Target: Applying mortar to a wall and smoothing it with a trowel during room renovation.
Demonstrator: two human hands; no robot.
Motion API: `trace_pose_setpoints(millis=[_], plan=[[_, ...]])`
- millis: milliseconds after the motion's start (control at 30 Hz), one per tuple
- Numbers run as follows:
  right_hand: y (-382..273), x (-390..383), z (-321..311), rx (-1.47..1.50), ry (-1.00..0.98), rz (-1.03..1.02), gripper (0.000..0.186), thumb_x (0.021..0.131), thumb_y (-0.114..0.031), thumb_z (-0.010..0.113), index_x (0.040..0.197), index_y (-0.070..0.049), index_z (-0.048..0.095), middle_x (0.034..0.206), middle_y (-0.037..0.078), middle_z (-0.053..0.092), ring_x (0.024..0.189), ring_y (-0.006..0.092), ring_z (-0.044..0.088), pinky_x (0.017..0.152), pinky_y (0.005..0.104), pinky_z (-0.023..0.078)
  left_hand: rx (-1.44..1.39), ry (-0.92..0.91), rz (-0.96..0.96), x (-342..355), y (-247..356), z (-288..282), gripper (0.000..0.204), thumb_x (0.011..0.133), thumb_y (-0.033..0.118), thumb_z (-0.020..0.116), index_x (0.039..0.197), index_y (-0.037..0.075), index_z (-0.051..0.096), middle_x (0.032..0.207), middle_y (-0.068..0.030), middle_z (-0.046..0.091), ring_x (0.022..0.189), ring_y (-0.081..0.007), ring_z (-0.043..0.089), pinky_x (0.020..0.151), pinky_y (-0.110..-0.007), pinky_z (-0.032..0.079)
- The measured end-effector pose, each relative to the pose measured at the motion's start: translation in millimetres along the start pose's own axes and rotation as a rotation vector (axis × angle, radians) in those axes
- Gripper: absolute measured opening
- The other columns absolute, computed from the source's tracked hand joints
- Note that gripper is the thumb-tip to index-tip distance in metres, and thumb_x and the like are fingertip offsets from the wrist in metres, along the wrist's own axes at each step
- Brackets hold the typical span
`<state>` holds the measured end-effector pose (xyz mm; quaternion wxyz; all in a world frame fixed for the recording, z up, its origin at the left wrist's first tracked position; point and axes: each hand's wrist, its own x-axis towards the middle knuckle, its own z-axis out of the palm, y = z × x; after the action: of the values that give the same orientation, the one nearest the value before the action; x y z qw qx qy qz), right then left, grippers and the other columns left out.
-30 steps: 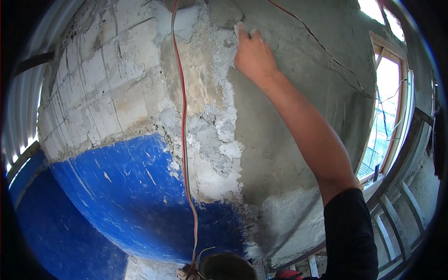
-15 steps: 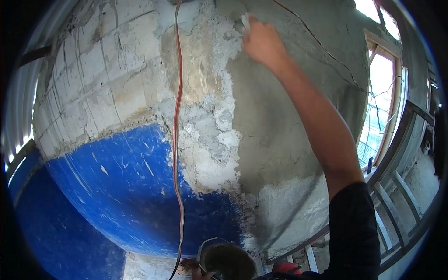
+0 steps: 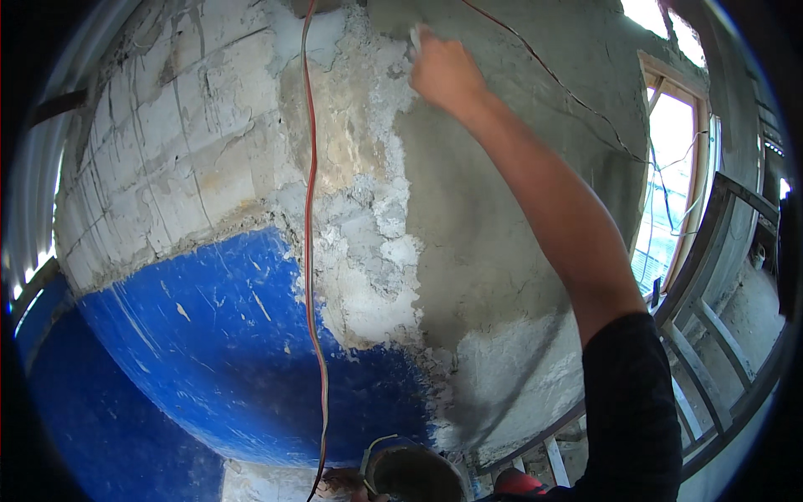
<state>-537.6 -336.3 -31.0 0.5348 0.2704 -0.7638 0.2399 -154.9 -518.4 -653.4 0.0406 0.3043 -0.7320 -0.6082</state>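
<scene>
High on the wall, my right hand (image 3: 449, 77) is closed around a small pale flat-edged tool (image 3: 416, 37), its kind mostly hidden by my fingers. The tool meets the grey plaster (image 3: 468, 209) beside its rough left border. At the bottom edge, my left hand (image 3: 358, 492) shows only in part, closed at the side of a round bucket (image 3: 405, 444) with a thin wire handle (image 3: 365, 456). Dark grey material lies inside the bucket.
A red-and-white cable (image 3: 309, 192) hangs down the wall; a thinner wire (image 3: 552, 75) crosses the plaster. Bare blocks (image 3: 192, 142) and blue paint (image 3: 226, 335) cover the left. At right are a window (image 3: 669, 176) and a ladder-like frame (image 3: 703, 335). Something red (image 3: 516, 481) sits below.
The view has shifted slightly, so the wall and window appear further left. My right hand stays by the same plaster border with the tool. The bucket sits slightly lower in the picture.
</scene>
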Motion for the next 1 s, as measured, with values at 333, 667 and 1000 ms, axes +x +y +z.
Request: trace_pose_setpoints(millis=[333, 667, 1000], plan=[[2.9, -80.2, 47.1, -0.06, -0.059, 0.053, 0.055, 0.082, -0.005, 0.059, 0.133, 0.007, 0.044, 0.093, 0.033, 0.067, 0.09, 0.0509, 0.067, 0.084, 0.0529, 0.055, -0.003, 0.072, 0.101, 21.9, -38.0, 15.2, 0.037, 0.085, 0.006, 0.066, 0.121, 0.0, 0.059, 0.111, -0.016, 0.062, 0.097, -0.0278, 0.061, 0.083, -0.041, 0.049], [27.0, 45.2, -3.5, -0.021, 0.168, -0.04, 0.039, 0.09, -0.019, 0.058, 0.123, 0.002, 0.054, 0.092, 0.03, 0.069, 0.09, 0.0475, 0.067, 0.082, 0.0528, 0.055, 0.234, -0.036, 0.025, 4.8, 3.1, 15.9, 0.031, 0.085, 0.008, 0.066, 0.114, 0.0, 0.061, 0.098, -0.017, 0.062, 0.093, -0.0307, 0.061, 0.082, -0.043, 0.048], [12.4, -37.6, 27.1, -0.072, -0.119, -0.07, 0.058, 0.081, -0.006, 0.059, 0.137, 0.004, 0.046, 0.098, 0.029, 0.069, 0.096, 0.0471, 0.067, 0.088, 0.0512, 0.055, 0.286, 0.096, 0.306, 18.6, -23.9, 17.8, 0.062, 0.077, 0.012, 0.071, 0.135, -0.002, 0.051, 0.129, -0.0232, 0.055, 0.124, -0.0365, 0.051, 0.106, -0.043, 0.039]])
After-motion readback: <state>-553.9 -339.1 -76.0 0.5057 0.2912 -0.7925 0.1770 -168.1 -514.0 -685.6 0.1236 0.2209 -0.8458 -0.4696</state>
